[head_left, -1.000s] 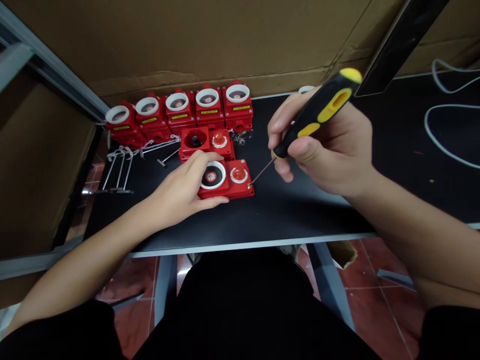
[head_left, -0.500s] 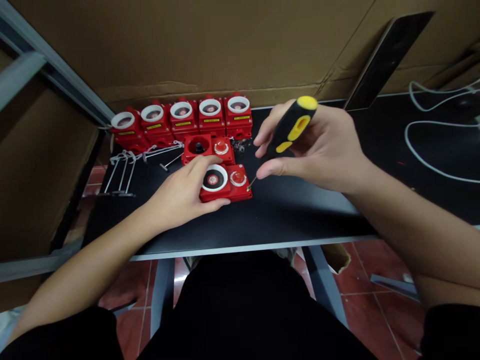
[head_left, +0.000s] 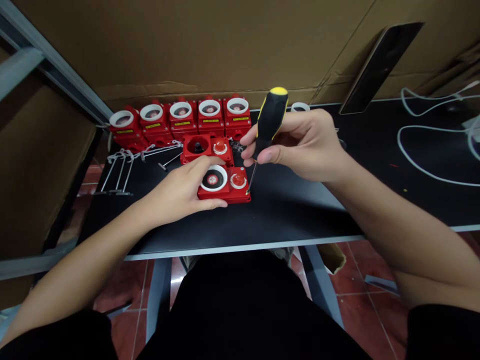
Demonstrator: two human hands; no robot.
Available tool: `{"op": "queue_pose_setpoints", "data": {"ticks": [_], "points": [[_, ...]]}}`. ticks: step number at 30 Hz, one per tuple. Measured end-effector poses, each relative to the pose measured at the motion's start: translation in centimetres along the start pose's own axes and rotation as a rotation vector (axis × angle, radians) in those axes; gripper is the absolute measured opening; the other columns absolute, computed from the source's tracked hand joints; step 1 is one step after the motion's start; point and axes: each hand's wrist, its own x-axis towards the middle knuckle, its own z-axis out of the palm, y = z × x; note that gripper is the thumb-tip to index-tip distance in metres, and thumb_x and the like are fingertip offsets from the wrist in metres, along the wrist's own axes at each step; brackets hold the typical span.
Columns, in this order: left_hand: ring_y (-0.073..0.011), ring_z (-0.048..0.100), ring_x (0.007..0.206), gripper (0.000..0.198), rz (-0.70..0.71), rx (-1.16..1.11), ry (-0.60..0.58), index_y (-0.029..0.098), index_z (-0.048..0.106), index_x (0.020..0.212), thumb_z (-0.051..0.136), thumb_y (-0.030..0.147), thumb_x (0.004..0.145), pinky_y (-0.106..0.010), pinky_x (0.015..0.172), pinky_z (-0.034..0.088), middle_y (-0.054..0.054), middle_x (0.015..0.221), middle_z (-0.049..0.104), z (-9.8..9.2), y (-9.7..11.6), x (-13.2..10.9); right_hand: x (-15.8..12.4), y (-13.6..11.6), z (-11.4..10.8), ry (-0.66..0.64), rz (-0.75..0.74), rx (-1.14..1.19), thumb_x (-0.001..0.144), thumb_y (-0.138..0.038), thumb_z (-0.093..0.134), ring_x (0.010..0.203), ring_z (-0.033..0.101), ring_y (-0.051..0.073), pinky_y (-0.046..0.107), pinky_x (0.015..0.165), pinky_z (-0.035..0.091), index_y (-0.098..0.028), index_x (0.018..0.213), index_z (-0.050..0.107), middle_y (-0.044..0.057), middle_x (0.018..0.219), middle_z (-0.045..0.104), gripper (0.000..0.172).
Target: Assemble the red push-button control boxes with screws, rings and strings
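A red alarm unit (head_left: pixel 224 195) with a white-ringed black speaker and a clear-rimmed red lamp lies on the black table. My left hand (head_left: pixel 183 187) grips its left end, thumb along the near side and fingers over the far side. My right hand (head_left: pixel 300 145) is closed around a black and yellow screwdriver (head_left: pixel 270 117), held almost upright. Its thin shaft reaches down to the screw at the unit's near right corner. Just behind lies a second red housing (head_left: pixel 198 146) with an open round socket and a red lamp.
Several finished-looking red alarm units (head_left: pixel 180 117) stand in a row along the cardboard wall (head_left: pixel 210 45). Metal T-shaped rods (head_left: pixel 122 175) with white ties lie at left. Small screws (head_left: pixel 237 146) are heaped behind the housing. White cables (head_left: pixel 416 162) curl at right near a leaning dark panel (head_left: pixel 382 65).
The screwdriver has swung from leaning right to nearly upright, and my right hand has shifted left with it. My left hand keeps its grip on the alarm unit.
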Motion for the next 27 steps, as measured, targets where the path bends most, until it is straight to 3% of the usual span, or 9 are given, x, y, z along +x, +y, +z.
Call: {"op": "queue_pose_setpoints", "data": {"ticks": [6, 12, 16, 19, 23, 27], "points": [[-0.0393, 0.083, 0.137, 0.075, -0.025, -0.029, -0.030, 0.022, 0.068, 0.158, 0.093, 0.066, 0.102, -0.052, 0.127, 0.064, -0.013, 0.156, 0.081, -0.4, 0.4, -0.1, -0.9, 0.3, 0.6, -0.119, 0.011, 0.111, 0.113, -0.051, 0.092, 0.097, 0.090, 0.022, 0.043, 0.100, 0.079, -0.024, 0.144, 0.087, 0.002, 0.101, 0.086, 0.042], [-0.0413, 0.081, 0.142, 0.081, -0.032, -0.005, -0.027, 0.022, 0.066, 0.164, 0.094, 0.066, 0.101, -0.055, 0.127, 0.065, -0.015, 0.162, 0.079, -0.2, 0.2, 0.0, -2.1, 0.8, 1.9, -0.040, 0.016, 0.168, 0.117, -0.042, 0.087, 0.099, 0.082, 0.018, 0.039, 0.099, 0.077, -0.025, 0.141, 0.082, 0.005, 0.122, 0.080, 0.030], [-0.0412, 0.081, 0.143, 0.082, -0.018, -0.006, -0.018, 0.021, 0.066, 0.165, 0.093, 0.067, 0.103, -0.055, 0.127, 0.065, -0.016, 0.163, 0.079, -0.1, 0.2, -0.1, -1.9, 0.6, 2.6, 0.045, -0.035, 0.091, 0.106, -0.041, 0.100, 0.109, 0.082, 0.020, 0.043, 0.109, 0.077, -0.023, 0.118, 0.087, 0.006, 0.125, 0.078, 0.026], [-0.0409, 0.082, 0.141, 0.081, -0.030, 0.007, -0.023, 0.022, 0.066, 0.165, 0.093, 0.065, 0.102, -0.056, 0.127, 0.065, -0.016, 0.162, 0.079, -0.2, 0.2, -0.2, -1.9, 0.4, 2.8, 0.124, -0.043, 0.054, 0.093, -0.042, 0.111, 0.109, 0.082, 0.024, 0.048, 0.111, 0.077, -0.024, 0.106, 0.086, 0.005, 0.117, 0.080, 0.033], [-0.0420, 0.080, 0.146, 0.081, -0.044, -0.008, -0.024, 0.024, 0.066, 0.164, 0.094, 0.066, 0.101, -0.056, 0.128, 0.065, -0.017, 0.165, 0.078, -0.4, 0.4, -0.2, -2.3, 0.5, 2.7, 0.169, 0.022, 0.069, 0.083, -0.039, 0.118, 0.095, 0.083, 0.025, 0.048, 0.097, 0.079, -0.026, 0.111, 0.084, 0.001, 0.100, 0.080, 0.046], [-0.0412, 0.081, 0.144, 0.078, -0.048, -0.019, -0.030, 0.025, 0.067, 0.162, 0.092, 0.066, 0.102, -0.056, 0.127, 0.065, -0.015, 0.164, 0.078, -0.4, 0.6, -0.1, -2.6, 0.6, 2.6, 0.192, 0.037, 0.084, 0.081, -0.041, 0.120, 0.098, 0.087, 0.026, 0.049, 0.101, 0.081, -0.027, 0.120, 0.083, 0.001, 0.103, 0.083, 0.056]]}}
